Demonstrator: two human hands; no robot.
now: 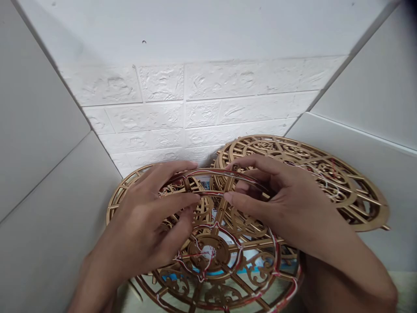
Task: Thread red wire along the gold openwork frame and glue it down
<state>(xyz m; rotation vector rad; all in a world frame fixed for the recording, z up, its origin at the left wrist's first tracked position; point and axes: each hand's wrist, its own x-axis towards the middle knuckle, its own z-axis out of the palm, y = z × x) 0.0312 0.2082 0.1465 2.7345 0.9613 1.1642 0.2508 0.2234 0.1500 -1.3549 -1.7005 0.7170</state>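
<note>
My left hand [146,221] and my right hand [276,204] both grip a curved gold-painted strip of laser-cut wood [211,174], its ends hidden in my fingers. Red and white wires [280,265] run along this strip and wind across the ornate gold fretwork disc [208,252] beneath my hands. The strip rises from the disc, though my hands hide much of the joint. A second gold fretwork disc [345,204] lies behind and to the right, tilted, with a tangle of white and red threads on it, close to my right hand.
A white faux-brick wall [185,100] rises behind the discs. Grey panels [42,174] stand at the left, and another grey panel [368,174] stands at the right. A pale work surface [399,291] shows at the bottom right corner.
</note>
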